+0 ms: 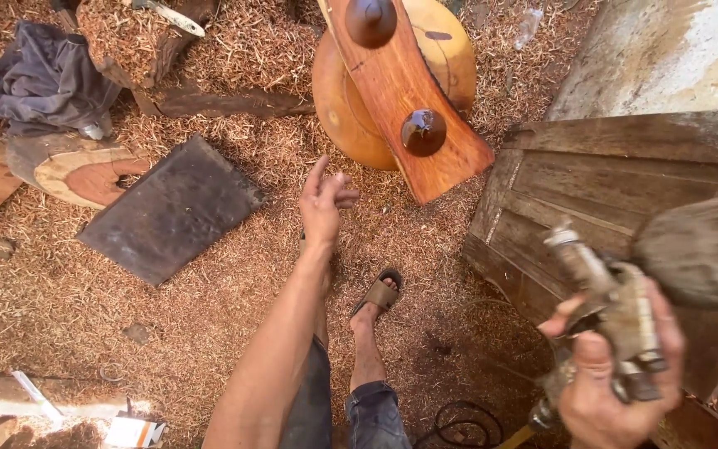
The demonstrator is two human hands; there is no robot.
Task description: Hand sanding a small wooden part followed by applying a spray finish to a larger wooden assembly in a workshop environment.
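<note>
The fingers (625, 366) of the right hand (617, 391) are wrapping tight round a grimy spray gun (617, 320), forefinger lying along the trigger side, with the nozzle pointing up and left and a dusty cup (700, 249) sitting over it at the right edge of the view. The left hand (324, 204) is reaching out empty over the sawdust floor (209, 316), its fingers loosely curled and half open, touching nothing, a little short of the wooden piece (400, 91). That piece is standing near the top middle of the floor: a reddish, glossy plank with two dark round knobs (422, 131), leaning across a paler round slab (351, 108) behind it. By the wet shine of it, I judge that the finish is already on at least part of the wood, and that the person is standing between passes with the gun, weighing up the surface rather than spraying. The next move, as I read it, is calling for the gun to be brought over from the right and levelled at the plank, with the free hand kept off the glossy face. A dark flat board (172, 208) is lying left of the hand, a grey cloth (43, 79) is bunched in the top left corner, a hose (459, 424) is coiling by the bottom edge, and a sandalled foot (376, 295) is resting between.
</note>
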